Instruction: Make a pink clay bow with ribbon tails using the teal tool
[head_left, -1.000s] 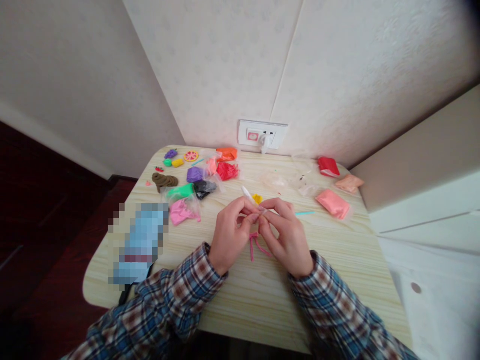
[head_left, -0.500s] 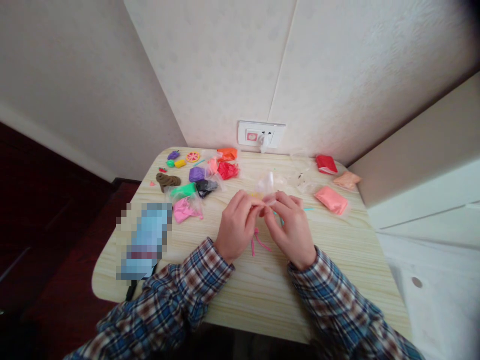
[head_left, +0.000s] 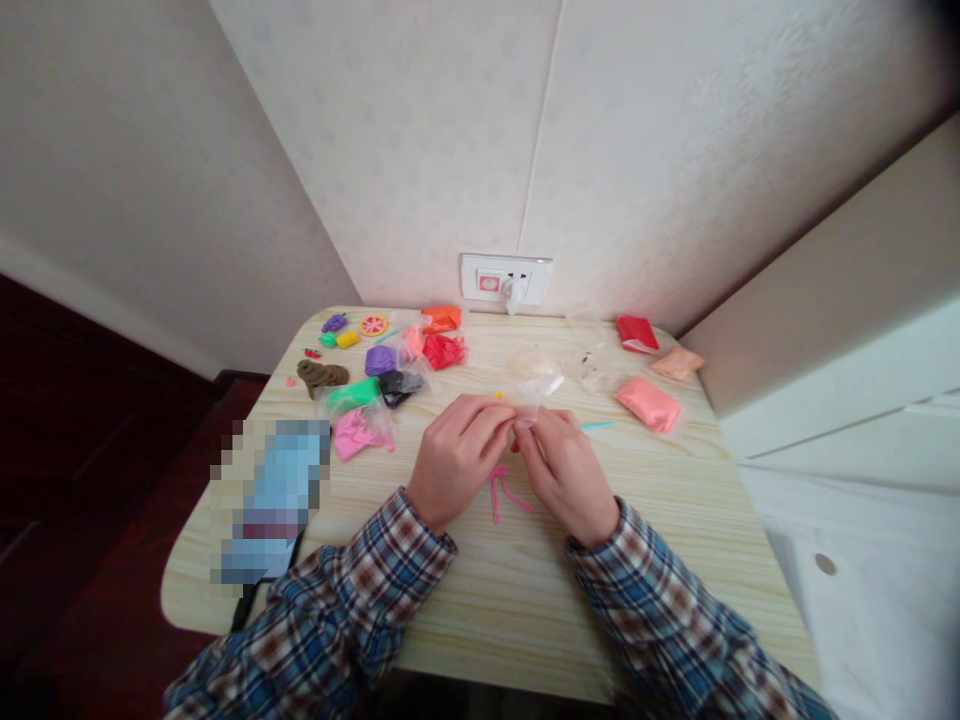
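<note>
My left hand point(head_left: 456, 460) and my right hand point(head_left: 564, 473) meet fingertip to fingertip over the middle of the light wooden table point(head_left: 525, 590). Both pinch a small clear plastic bag point(head_left: 525, 415) that pokes up between them; a bit of red shows at the fingertips. Thin pink clay strips point(head_left: 501, 492) lie on the table just below the hands. A turquoise stick point(head_left: 598, 426) lies right of my right hand.
Several bagged clay lumps lie at the back left: purple point(head_left: 380, 359), red point(head_left: 442, 350), black point(head_left: 397, 386), green point(head_left: 351, 395), pink point(head_left: 356, 432). Salmon clay point(head_left: 647, 403) and a red bag point(head_left: 637, 333) sit at right. A wall socket point(head_left: 504, 279) is behind. A white cabinet point(head_left: 862, 480) borders the right side.
The bag stood taller above the fingers half a second ago and is now lower and more folded in. Both hands stay together at the same spot; the view shifted slightly.
</note>
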